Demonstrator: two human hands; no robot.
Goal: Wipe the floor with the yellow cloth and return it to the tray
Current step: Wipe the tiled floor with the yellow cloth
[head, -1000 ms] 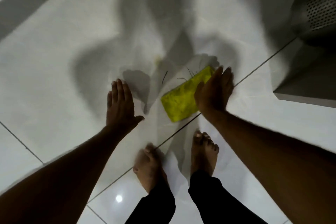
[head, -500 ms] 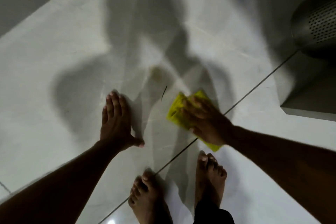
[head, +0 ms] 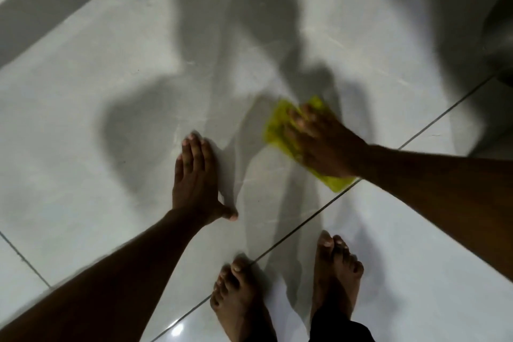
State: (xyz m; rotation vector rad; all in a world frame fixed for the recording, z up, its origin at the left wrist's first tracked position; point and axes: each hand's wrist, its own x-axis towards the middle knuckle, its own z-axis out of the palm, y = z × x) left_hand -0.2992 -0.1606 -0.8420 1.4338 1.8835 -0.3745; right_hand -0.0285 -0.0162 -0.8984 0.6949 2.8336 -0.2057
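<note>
The person was bent low over the pale tiled floor (head: pixel 111 108), both arms reaching down. The right hand (head: pixel 319 144) lay flat on top of the yellow cloth (head: pixel 280 130), palm down, fingers (head: pixel 298 122) stretched out toward the cloth's far end and pressing it against the tile rather than pinching it. The hand and the cloth were both blurred, so I could not make out how tightly the fingers lay together. The cloth sat on the floor ahead of the feet and to the right, its near corner poking out from under the wrist right at a dark grout line (head: pixel 305 221) that ran diagonally across the tiles.

The left hand (head: pixel 195 180) was planted flat on the bare tile, well apart from the cloth, fingers together and pointing forward, thumb stuck out to the side, holding nothing.

Two bare feet stood near the bottom of the view. The left foot (head: pixel 238 302) rested across the grout line, the right foot (head: pixel 336 277) just on the near side of it, with a dark trouser cuff (head: pixel 341 329) at its ankle. The person's shadow (head: pixel 238 44) fell across the tiles in front. A dim rounded shape (head: pixel 499 22) sat at the right edge; I could not tell what it was.
</note>
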